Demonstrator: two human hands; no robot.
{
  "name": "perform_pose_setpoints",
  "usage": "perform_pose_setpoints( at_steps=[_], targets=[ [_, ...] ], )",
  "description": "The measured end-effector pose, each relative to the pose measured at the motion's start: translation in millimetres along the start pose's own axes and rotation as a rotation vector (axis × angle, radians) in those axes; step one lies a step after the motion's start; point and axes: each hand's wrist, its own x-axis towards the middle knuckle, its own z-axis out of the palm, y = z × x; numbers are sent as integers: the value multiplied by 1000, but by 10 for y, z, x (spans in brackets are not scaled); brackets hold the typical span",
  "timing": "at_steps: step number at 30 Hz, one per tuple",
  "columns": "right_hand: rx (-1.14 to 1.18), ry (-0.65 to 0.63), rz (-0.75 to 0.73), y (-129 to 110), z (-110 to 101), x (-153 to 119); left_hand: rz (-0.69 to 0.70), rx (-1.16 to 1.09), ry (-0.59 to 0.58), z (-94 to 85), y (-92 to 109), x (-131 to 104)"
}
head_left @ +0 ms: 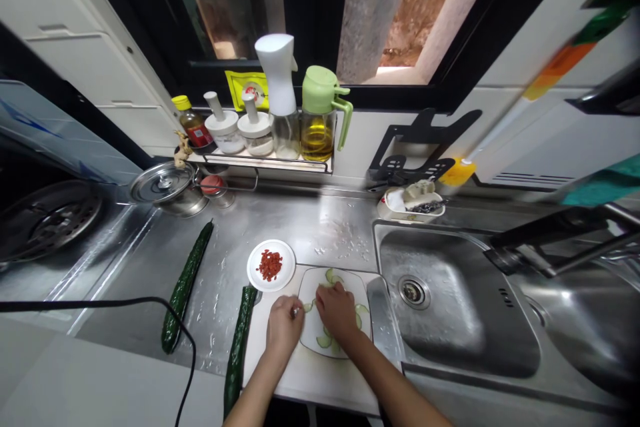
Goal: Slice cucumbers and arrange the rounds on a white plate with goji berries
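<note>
Thin green cucumber slices (324, 341) lie around a white square plate (311, 340), which rests on a pale cutting board (320, 377). My left hand (285, 323) is closed at the plate's left edge, a small pale slice (307, 307) at its fingertips. Over the upper middle of the plate is my right hand (337, 310), its fingers bent together; what they hold, if anything, is hidden. A cut cucumber (239, 347) lies along the board's left side, and a whole cucumber (187, 287) lies farther left. A cleaver blade (384, 320) lies flat at the board's right edge.
A small white dish (253, 275) with red berries stands behind the board. The sink (450, 307) and faucet (545, 240) are at right. Bottles and jars line a rack (280, 161) at the back. A lidded pot (183, 200) stands back left; a black cable (125, 302) crosses the left.
</note>
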Motion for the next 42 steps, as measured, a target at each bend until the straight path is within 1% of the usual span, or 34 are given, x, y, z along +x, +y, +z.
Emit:
perform_pose_setpoints(
  at_steps=[6, 10, 15, 23, 26, 29, 33, 37, 42],
  targets=[
    [-76, 30, -54, 18, 43, -2, -32, -24, 26, 10, 17, 7],
    [-99, 57, -93, 47, 63, -21, -2, -99, 63, 36, -27, 1],
    [-102, 82, -137, 91, 108, -68, -2, -117, 59, 49, -78, 2],
    [-99, 125, -185, 133, 156, -100, 7, -125, 51, 63, -104, 11],
    [-90, 147, -199, 141, 161, -107, 0, -109, 61, 36, -110, 7],
    [-71, 175, -209, 157, 168, -121, -45, -64, 102, -40, -148, -22],
    [-19, 228, -204, 198, 178, -166, -116, 47, 154, -149, -274, -119],
    [35, 275, -194, 208, 180, -283, -178, 131, 129, -177, -376, -220],
    [114, 285, -226, 139, 252, -546, -235, 162, 113, -178, -353, -213]
  ],
)
